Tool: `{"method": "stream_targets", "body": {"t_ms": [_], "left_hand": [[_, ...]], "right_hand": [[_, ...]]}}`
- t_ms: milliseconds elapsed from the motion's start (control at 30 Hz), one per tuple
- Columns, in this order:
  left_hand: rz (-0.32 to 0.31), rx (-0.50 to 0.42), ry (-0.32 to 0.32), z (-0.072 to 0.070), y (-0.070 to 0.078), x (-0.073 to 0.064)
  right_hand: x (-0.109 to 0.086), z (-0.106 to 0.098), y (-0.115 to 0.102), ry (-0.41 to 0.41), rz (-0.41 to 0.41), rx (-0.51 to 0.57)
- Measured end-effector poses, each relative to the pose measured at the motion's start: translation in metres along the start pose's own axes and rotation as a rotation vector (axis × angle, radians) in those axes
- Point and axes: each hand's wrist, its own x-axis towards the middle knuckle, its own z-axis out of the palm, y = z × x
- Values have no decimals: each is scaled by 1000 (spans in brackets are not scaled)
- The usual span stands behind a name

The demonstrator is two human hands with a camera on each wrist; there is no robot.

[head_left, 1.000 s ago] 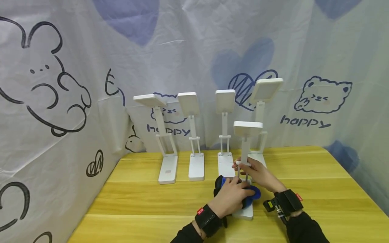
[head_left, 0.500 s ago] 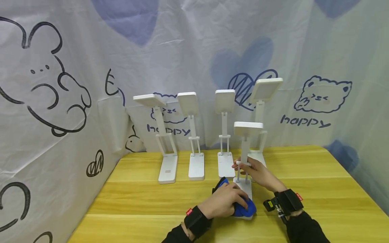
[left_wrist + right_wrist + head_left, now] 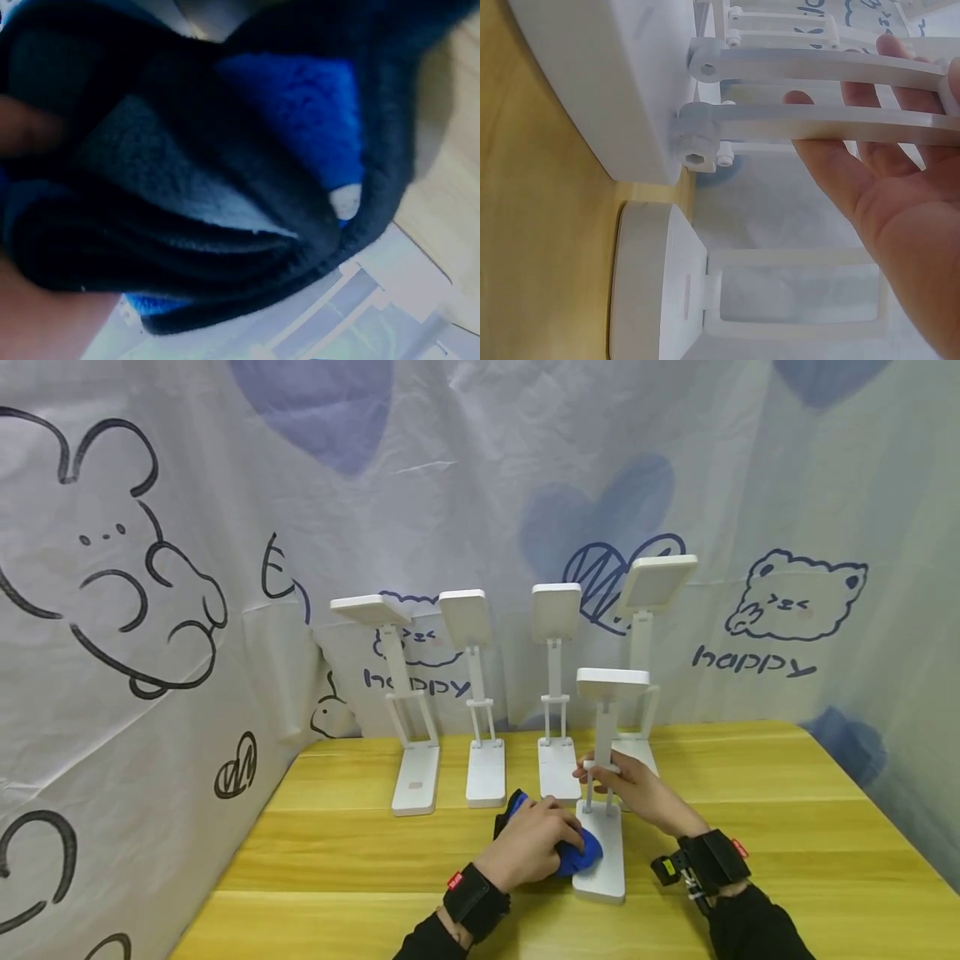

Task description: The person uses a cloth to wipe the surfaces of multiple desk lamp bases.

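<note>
My left hand (image 3: 528, 845) grips a bunched blue cloth (image 3: 579, 853) with black edging, at the left side of a white desk lamp's base. In the left wrist view the cloth (image 3: 307, 112) fills most of the picture, folded, its grey side partly showing. The front desk lamp (image 3: 602, 868) stands upright on the table, head raised. Around its stem, near the crossbar, curl the fingers of my right hand (image 3: 637, 789). Seen from the right wrist, the lamp's two thin support bars (image 3: 780, 64) pass in front of several fingers.
Behind the front lamp stand several more white desk lamps: one at far left (image 3: 415, 781), one beside it (image 3: 486, 772), one in the middle (image 3: 557, 764) and one at right (image 3: 656, 581). A printed curtain (image 3: 465, 510) hangs behind the yellow wooden table (image 3: 337, 860).
My left hand has moved left with the cloth, off the top of the front lamp's base, which now shows more fully. The right hand has kept its hold on the lamp.
</note>
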Motion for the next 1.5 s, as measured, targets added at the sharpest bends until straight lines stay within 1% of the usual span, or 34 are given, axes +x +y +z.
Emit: {"method": "stream_targets", "body": {"t_ms": [167,433,567,667,767,867,933,1000,1100,1200,1367,1500], "left_hand": [[-43,54,54,8,2,9],[-125,114,85,11,11,22],[-140,157,91,14,16,28],[-133,180,85,15,20,31],[-104,181,76,16,23,33],[-46,173,80,16,26,34],[-4,163,81,16,26,34],[34,147,79,16,26,32],[83,114,67,15,24,28],[131,87,59,12,23,21],[191,32,28,9,21,10],[248,-5,21,7,19,4]], "right_hand": [[-2,0,2,-1,-16,1],[-2,0,-2,1,-19,0],[-2,1,-3,-3,-10,9],[-3,1,-3,-5,-3,11],[-3,1,-2,2,1,-3],[-3,1,-2,10,-2,-34],[-3,1,-2,18,5,-41],[-2,1,-2,13,-5,-38],[-1,2,-1,11,-15,-20],[-1,4,1,4,-46,-13],[-1,4,3,-1,-88,1],[0,3,3,18,-82,-21]]}}
